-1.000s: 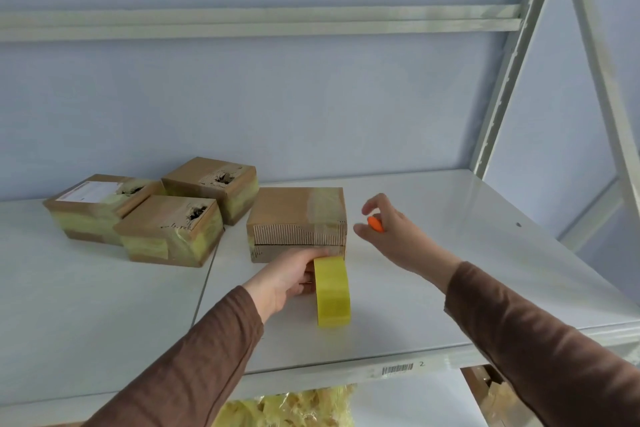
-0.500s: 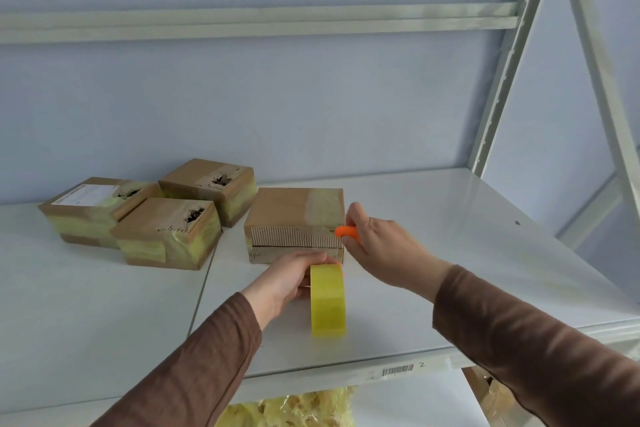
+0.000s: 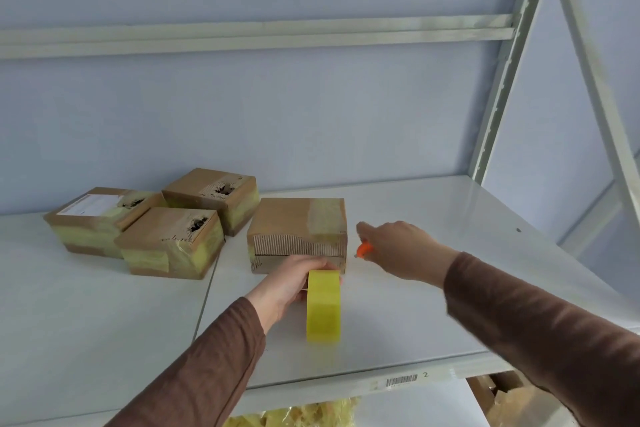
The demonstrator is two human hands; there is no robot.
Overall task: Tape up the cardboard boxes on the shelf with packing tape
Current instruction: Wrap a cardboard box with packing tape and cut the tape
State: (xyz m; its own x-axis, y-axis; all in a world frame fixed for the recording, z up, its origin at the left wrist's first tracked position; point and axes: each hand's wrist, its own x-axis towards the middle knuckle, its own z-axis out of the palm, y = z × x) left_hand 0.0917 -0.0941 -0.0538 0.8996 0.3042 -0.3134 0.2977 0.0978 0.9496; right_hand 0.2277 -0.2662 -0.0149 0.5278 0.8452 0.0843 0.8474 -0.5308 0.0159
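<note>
Both arms, in brown sleeves, are being stretched forward from the lower edge of the view. The left hand (image 3: 289,282) is being held low, with its fingers curled round a yellow tape roll (image 3: 323,306) that is being kept upright on its edge. The right hand (image 3: 401,250) is being held out further to the right, back upward, with its fingers closed round a small orange cutter (image 3: 364,249), whose tip is being pointed leftward.
</note>
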